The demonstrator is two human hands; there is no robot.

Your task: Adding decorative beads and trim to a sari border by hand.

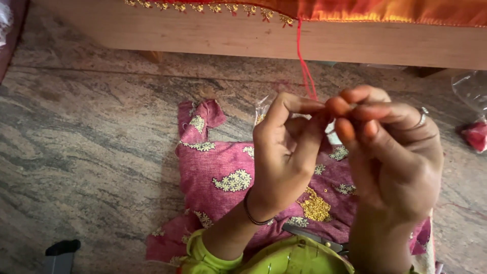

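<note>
Left hand (284, 147) and right hand (390, 152) both pinch red thread (304, 68) running taut up to orange cloth (385, 11) edge above pink fabric (228, 177); looks mid-knot, next needs steady tension.

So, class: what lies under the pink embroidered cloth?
Mottled stone floor shows around the pink embroidered cloth. The left hand, right hand and a green garment cover its lower part; beneath is hidden.

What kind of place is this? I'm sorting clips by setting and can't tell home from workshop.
Probably a home floor used for hand sewing. The hands pinch red thread running up to orange cloth on a low wooden frame, above a stone floor with pink patterned fabric.
</note>
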